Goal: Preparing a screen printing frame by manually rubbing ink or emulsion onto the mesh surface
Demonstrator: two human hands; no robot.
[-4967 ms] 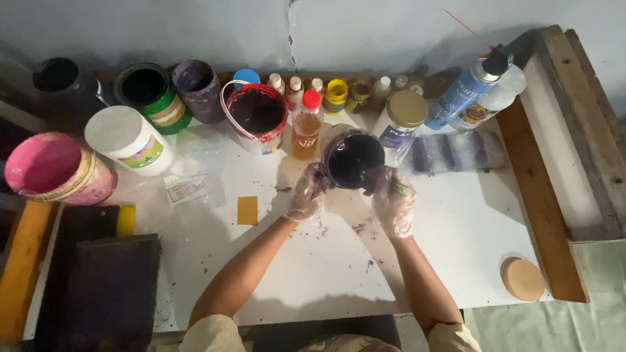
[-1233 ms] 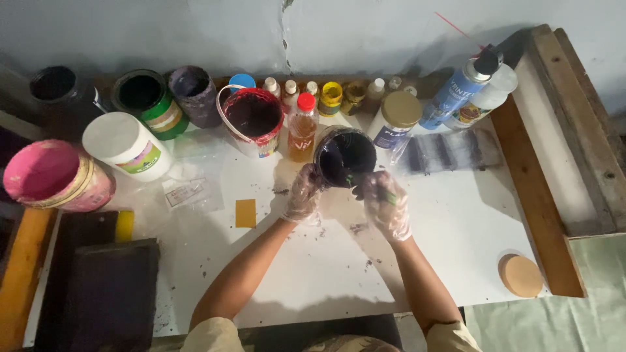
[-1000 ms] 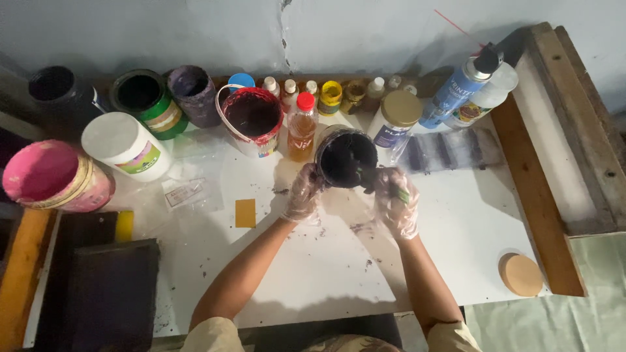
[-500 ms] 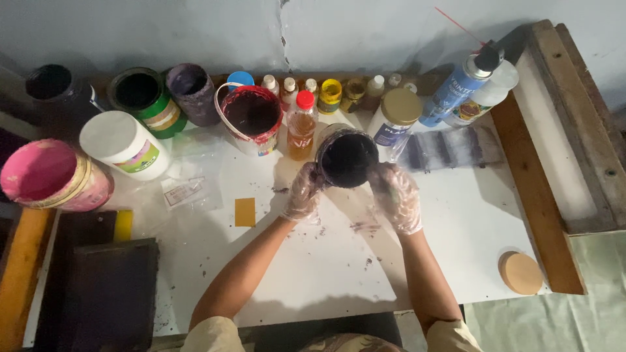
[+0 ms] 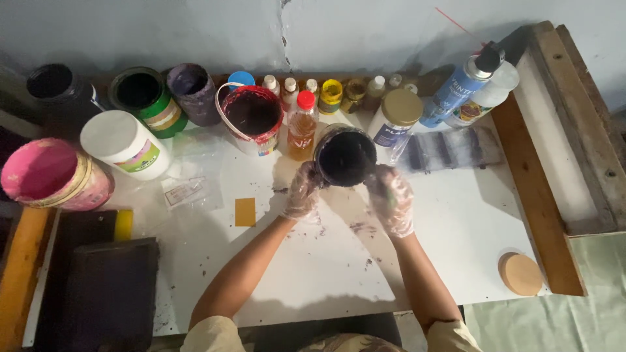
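**Both gloved hands on dark pot, back-centre of table**

Head view, the only view. White table (image 5: 456,248), paint-spattered. Back edge against the wall is crowded with a row of containers: black can (image 5: 51,83) at far left, green-labelled can (image 5: 145,98), purple-stained cup (image 5: 190,91), red-stained bucket (image 5: 252,117), orange bottle with red cap (image 5: 302,127), small bottles behind, gold-lidded jar (image 5: 396,117), blue spray can (image 5: 463,85) and a white bottle (image 5: 488,98) at right. Left side blocked by white-lidded tub (image 5: 127,143) and pink tub (image 5: 52,173); dark tray (image 5: 107,290) sits at the left front corner. Right edge bounded by a wooden frame (image 5: 541,195). A striped dark cloth (image 5: 450,148) lies just right of the pot. Open room: the table in front of the pot and to the right front, apart from a round tan lid (image 5: 520,274) near the right front edge and a small yellow card (image 5: 245,212) left of the forearms.

Dark pot (image 5: 345,156), open top, dark inside, stands just in front of the orange bottle and gold-lidded jar, close to both. Left hand (image 5: 303,192), in a clear glove, has its fingers (image 5: 312,175) wrapped on the pot's left wall. Right hand (image 5: 392,199), also gloved, has its fingers (image 5: 377,176) pressed to the pot's right wall. Both hands are clasped on the pot, one each side, and the rim stays uncovered between them.
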